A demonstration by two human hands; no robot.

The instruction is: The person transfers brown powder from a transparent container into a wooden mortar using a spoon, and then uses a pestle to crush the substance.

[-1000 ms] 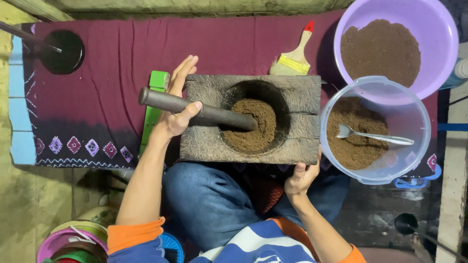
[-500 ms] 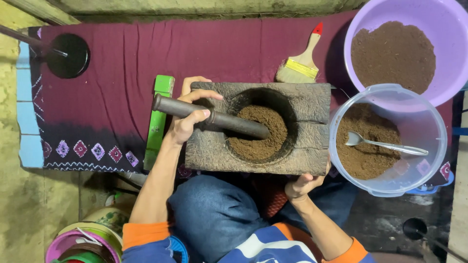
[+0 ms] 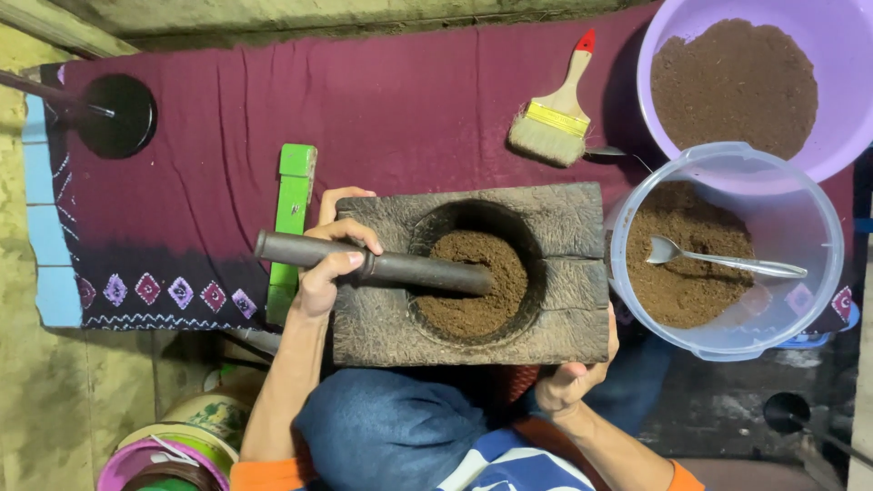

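Note:
My left hand (image 3: 330, 264) grips a dark metal pestle (image 3: 414, 269) that lies slanted across a rectangular wooden mortar block (image 3: 564, 300). The pestle's tip rests in the brown powder (image 3: 473, 291) that fills the round hollow. My right hand (image 3: 568, 377) holds the block's near right corner from below. The block rests above my lap, over my blue-clad knee (image 3: 391, 427).
A clear plastic tub (image 3: 818, 236) with brown powder and a metal spoon (image 3: 723, 259) stands right of the block. A purple basin (image 3: 846, 55) of powder is behind it. A red-tipped brush (image 3: 556, 114), a green wooden piece (image 3: 293, 209) and a black round disc (image 3: 116, 114) lie on the maroon cloth (image 3: 409, 100).
My left hand went from open fingers around the pestle to a closed grip on it. The pestle's tip has moved deeper into the powder.

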